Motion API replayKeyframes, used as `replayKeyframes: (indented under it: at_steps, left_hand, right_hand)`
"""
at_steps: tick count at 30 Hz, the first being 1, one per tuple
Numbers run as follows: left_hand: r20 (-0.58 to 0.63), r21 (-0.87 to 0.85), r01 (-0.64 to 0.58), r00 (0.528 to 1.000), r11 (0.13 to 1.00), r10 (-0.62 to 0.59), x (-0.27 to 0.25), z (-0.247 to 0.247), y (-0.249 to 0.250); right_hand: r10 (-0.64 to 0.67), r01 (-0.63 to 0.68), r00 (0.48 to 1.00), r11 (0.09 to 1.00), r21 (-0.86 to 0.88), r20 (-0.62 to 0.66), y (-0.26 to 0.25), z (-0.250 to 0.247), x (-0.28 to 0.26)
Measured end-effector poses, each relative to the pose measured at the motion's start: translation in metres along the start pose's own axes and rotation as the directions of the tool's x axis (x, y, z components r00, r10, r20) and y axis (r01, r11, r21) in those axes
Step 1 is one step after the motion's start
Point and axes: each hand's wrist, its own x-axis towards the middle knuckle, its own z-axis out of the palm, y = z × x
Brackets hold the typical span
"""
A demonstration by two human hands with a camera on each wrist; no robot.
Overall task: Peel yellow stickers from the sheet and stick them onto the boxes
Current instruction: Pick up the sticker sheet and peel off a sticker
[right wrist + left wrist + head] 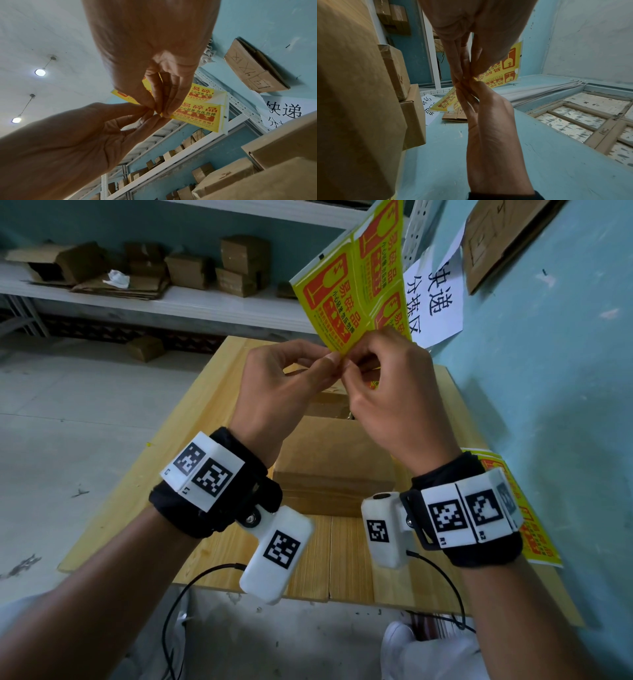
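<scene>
I hold a yellow sticker sheet [356, 278] with red fragile labels upright above the wooden table [209, 433]. My left hand [325, 364] and my right hand [359, 361] meet at the sheet's bottom corner, and both pinch it there. In the right wrist view the right hand's fingertips [161, 111] pinch the sheet [197, 112] against the left hand's [147, 112]. The left wrist view shows the same pinch on the sheet [506, 66]. A brown cardboard box [335, 460] sits on the table under my hands, with more boxes behind it, mostly hidden.
A second yellow sticker sheet [537, 539] lies at the table's right edge, under my right wrist. A white paper sign [435, 296] and a cardboard piece [496, 237] hang on the blue wall at right. Shelves [191, 299] with cardboard boxes stand behind.
</scene>
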Motion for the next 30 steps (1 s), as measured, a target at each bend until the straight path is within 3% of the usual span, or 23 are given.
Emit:
replayKeyframes:
  at_steps: [13, 20, 30]
  left_hand:
    - [-0.014, -0.026, 0.024, 1.000, 0.999, -0.024, 0.0009, 0.0010, 0.0018]
    - [-0.025, -0.135, 0.112, 0.993, 0.985, -0.116, 0.0012, 0.0014, 0.0048]
    - [0.071, -0.279, 0.264, 0.964, 0.923, -0.255, 0.0041, -0.0016, 0.0080]
  right_hand:
    - [0.004, -0.002, 0.999, 0.999, 0.036, -0.043, 0.0001, -0.0021, -0.0005]
    - [0.012, -0.005, 0.998, 0.991, 0.130, -0.055, -0.0010, -0.0051, -0.0016]
    - [-0.009, 0.016, 0.998, 0.993, 0.113, -0.064, -0.0032, -0.0058, -0.0012]
